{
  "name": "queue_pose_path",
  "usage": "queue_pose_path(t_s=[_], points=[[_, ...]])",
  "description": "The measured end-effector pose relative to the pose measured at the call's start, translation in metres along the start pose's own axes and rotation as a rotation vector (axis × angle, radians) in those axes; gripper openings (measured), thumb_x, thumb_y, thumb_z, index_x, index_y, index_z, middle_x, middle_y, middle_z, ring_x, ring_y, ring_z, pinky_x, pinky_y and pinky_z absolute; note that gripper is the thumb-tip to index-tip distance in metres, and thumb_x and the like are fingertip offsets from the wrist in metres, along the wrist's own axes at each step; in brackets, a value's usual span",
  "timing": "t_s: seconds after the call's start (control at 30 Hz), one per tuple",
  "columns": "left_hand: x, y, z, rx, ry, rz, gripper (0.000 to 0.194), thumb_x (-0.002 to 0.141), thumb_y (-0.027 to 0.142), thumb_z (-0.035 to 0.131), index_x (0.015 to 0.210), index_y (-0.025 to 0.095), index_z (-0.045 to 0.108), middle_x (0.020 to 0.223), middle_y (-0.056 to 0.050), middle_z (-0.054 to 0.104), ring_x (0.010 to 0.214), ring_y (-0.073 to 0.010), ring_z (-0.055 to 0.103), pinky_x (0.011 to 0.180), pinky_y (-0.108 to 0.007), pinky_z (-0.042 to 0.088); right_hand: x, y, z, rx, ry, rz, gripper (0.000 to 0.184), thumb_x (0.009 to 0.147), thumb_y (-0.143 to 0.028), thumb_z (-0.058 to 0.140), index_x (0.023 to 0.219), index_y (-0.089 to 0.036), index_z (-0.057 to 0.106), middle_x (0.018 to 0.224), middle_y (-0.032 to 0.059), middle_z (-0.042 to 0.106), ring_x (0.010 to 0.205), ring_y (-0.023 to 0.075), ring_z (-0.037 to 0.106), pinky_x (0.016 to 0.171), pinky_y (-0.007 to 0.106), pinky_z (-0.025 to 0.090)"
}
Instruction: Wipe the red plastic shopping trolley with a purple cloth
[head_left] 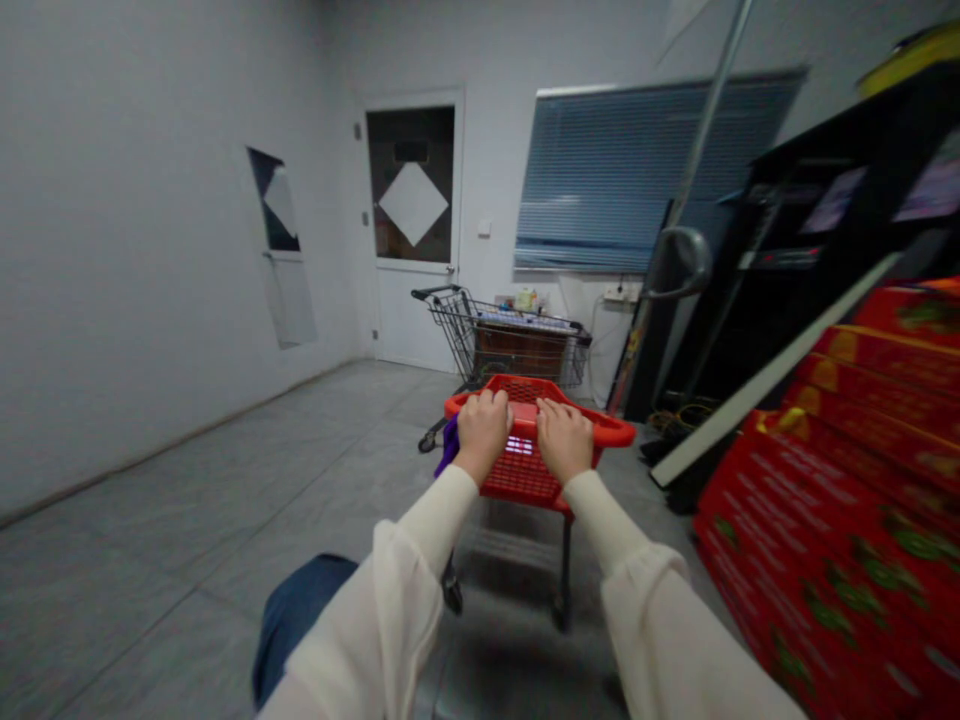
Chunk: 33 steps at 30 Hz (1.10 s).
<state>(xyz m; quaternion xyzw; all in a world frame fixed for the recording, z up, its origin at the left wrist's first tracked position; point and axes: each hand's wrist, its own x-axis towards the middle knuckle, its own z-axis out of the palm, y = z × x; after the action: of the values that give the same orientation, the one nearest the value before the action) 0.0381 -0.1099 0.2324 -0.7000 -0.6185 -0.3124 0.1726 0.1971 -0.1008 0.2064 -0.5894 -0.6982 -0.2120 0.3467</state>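
Note:
My left hand [484,432] and my right hand [564,438] both rest closed over the front rim of a red plastic shopping cart [611,432], side by side near its middle. The cart's red mesh basket [521,485] sits on a dark wheeled frame below my wrists. A small glowing screen [518,447] shows between my hands. A purple cloth [448,447] hangs at the basket's left side, just beyond my left hand. Cream sleeves cover both forearms.
A wire shopping cart [510,345] holding goods stands ahead by a white door [412,230]. Stacked red cartons [832,520] and a black display unit [825,230] line the right. Grey tile floor [225,500] spreads left, with dark blue fabric [300,620] at lower left.

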Motion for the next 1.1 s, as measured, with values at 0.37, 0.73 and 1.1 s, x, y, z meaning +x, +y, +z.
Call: queue_pose_path(t_s=[0.37, 0.73, 1.1], points=[[0.012, -0.016, -0.009, 0.028, -0.074, -0.104, 0.025, 0.098, 0.032, 0.044, 0.106, 0.02, 0.064, 0.105, -0.011, 0.065, 0.097, -0.0247, 0.06, 0.08, -0.034, 0.044, -0.003, -0.009, -0.003, -0.007, -0.023, 0.054, 0.044, 0.101, -0.031, 0.034, 0.13, -0.019, 0.065, 0.136, 0.0083, 0.063, 0.12, 0.0274, 0.051, 0.098, 0.043, 0.034], [0.02, -0.027, -0.009, -0.009, -0.131, -0.004, 0.024, 0.098, 0.033, 0.045, 0.108, 0.021, 0.064, 0.106, -0.01, 0.066, 0.097, -0.0227, 0.062, 0.083, -0.032, 0.046, -0.004, 0.036, -0.033, -0.147, -0.183, 0.023, 0.045, 0.102, -0.042, 0.036, 0.137, -0.024, 0.059, 0.134, 0.0071, 0.065, 0.12, 0.0246, 0.056, 0.095, 0.038, 0.033], [0.015, 0.005, 0.0, -0.106, -0.083, 0.123, 0.024, 0.098, 0.036, 0.046, 0.108, 0.021, 0.062, 0.109, -0.008, 0.066, 0.103, -0.0214, 0.059, 0.089, -0.032, 0.045, -0.008, 0.013, -0.031, -0.185, -0.208, 0.072, 0.047, 0.104, -0.036, 0.028, 0.138, -0.021, 0.057, 0.117, 0.0103, 0.072, 0.099, 0.0211, 0.058, 0.083, 0.037, 0.025]])
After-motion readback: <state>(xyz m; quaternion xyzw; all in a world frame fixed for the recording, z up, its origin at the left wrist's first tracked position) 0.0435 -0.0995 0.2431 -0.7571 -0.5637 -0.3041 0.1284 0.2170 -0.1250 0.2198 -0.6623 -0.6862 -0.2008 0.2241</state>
